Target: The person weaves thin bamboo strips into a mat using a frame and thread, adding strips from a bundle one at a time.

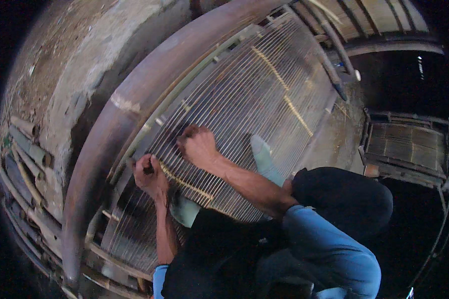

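A wide panel of thin, pale, parallel strips [234, 99] runs far right, its near part hidden by a black-clothed lap [219, 244]. Left hand [152, 180] and right hand [199, 148] curl inward; blurred fingers mean I cannot tell their hold.

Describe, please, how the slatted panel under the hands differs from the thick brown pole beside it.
Build: the slatted panel is many thin strips with narrow gaps; the brown pole is one thick, rounded piece.
Markings: yellowish rows cross the slatted panel; the brown pole shows a pale patch.
Hands: both hands are over the slatted panel, neither over the brown pole.
Shared: the strips and pole run roughly the same way.
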Action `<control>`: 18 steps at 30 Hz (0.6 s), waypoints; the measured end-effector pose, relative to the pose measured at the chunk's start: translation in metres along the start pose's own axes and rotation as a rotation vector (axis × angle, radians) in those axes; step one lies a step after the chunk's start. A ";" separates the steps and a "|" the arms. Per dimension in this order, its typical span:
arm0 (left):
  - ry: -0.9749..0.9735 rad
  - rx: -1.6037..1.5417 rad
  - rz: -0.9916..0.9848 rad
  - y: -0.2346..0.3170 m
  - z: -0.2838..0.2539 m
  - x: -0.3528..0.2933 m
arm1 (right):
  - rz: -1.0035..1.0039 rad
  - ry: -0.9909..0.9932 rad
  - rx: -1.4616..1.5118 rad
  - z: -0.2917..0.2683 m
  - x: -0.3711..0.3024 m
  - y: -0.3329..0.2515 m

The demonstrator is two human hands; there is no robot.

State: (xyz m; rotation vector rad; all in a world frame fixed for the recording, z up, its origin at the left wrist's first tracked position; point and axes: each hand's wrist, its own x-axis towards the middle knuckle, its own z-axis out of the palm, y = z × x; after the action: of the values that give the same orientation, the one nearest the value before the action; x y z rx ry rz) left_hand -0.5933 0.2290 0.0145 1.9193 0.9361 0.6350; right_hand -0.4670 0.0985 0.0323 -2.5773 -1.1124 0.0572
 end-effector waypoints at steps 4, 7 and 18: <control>-0.068 -0.186 0.011 0.015 0.003 0.006 | 0.022 -0.122 -0.085 0.008 0.009 -0.006; -0.130 -0.196 -0.015 0.016 0.017 0.006 | 0.041 -0.149 -0.076 0.008 0.012 -0.008; -0.209 -0.028 -0.029 0.025 0.015 0.034 | 0.299 -0.495 0.600 -0.048 0.023 -0.014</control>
State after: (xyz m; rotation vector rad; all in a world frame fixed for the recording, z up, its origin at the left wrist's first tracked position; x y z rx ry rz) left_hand -0.5541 0.2409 0.0313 1.9023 0.8162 0.4186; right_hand -0.4531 0.1099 0.0842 -2.1855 -0.6830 0.9837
